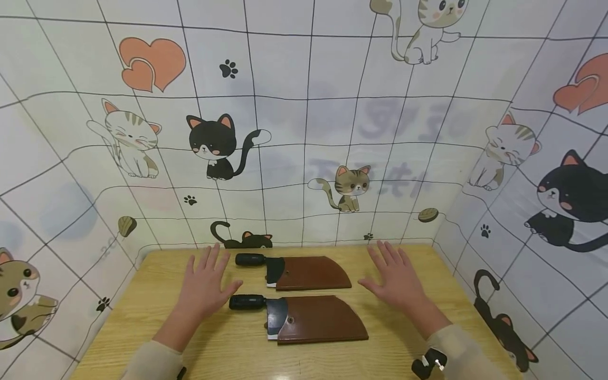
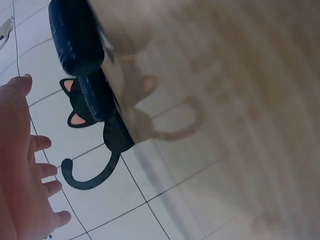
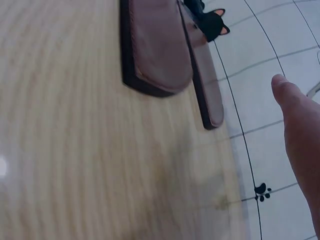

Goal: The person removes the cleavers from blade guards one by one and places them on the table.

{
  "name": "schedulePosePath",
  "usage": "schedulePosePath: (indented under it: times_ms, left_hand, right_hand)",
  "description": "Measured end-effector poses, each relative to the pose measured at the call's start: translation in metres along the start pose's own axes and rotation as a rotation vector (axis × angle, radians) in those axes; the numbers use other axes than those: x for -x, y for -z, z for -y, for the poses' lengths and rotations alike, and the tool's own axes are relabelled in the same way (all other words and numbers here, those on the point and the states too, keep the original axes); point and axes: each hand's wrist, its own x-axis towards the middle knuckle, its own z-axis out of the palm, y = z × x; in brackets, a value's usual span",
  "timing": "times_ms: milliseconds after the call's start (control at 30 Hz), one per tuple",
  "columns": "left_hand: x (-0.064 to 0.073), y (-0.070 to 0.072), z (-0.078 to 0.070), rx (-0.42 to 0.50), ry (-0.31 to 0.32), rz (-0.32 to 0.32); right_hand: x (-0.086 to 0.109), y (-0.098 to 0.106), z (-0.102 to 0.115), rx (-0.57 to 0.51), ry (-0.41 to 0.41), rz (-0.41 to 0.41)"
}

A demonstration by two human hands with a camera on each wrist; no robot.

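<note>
Two cleavers in brown leather sheaths lie flat on the wooden table, black handles toward the left. The far cleaver (image 1: 313,273) lies parallel to the near cleaver (image 1: 323,319), which is slightly larger in view. A snap button shows on the near sheath. My left hand (image 1: 205,282) is spread out left of the handles, its thumb pointing toward them and holding nothing. To the right of the sheath tips, my right hand (image 1: 394,277) is likewise spread and holds nothing. In the left wrist view the black handles (image 2: 77,40) appear beside the fingers.
The light wooden table (image 1: 228,359) has a glossy surface. A white cloth (image 1: 294,121) with grid lines, cartoon cats and hearts hangs behind it and along both sides. A black device (image 1: 427,363) is strapped at the right wrist.
</note>
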Motion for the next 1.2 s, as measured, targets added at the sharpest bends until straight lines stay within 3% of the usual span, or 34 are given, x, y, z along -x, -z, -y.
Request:
schedulePosePath:
  times_ms: [267, 433, 667, 900, 1200]
  left_hand:
    - [0.008, -0.009, -0.017, 0.035, -0.086, 0.023]
    - [0.013, -0.015, -0.022, 0.136, -0.116, 0.071]
    - [0.013, -0.02, -0.026, 0.274, -0.215, 0.155]
    - [0.01, -0.021, -0.033, 0.287, -0.253, 0.204]
    - [0.007, -0.026, -0.036, 0.331, -0.254, 0.251]
  right_hand:
    - [0.014, -0.005, 0.033, -0.069, 0.075, -0.017]
    - [0.021, -0.008, 0.049, -0.106, 0.117, 0.007]
    - [0.027, -0.013, 0.07, -0.118, 0.148, 0.089]
    - [0.032, -0.021, 0.094, -0.24, 0.161, 0.178]
    - [0.031, -0.026, 0.114, -0.274, 0.214, 0.248]
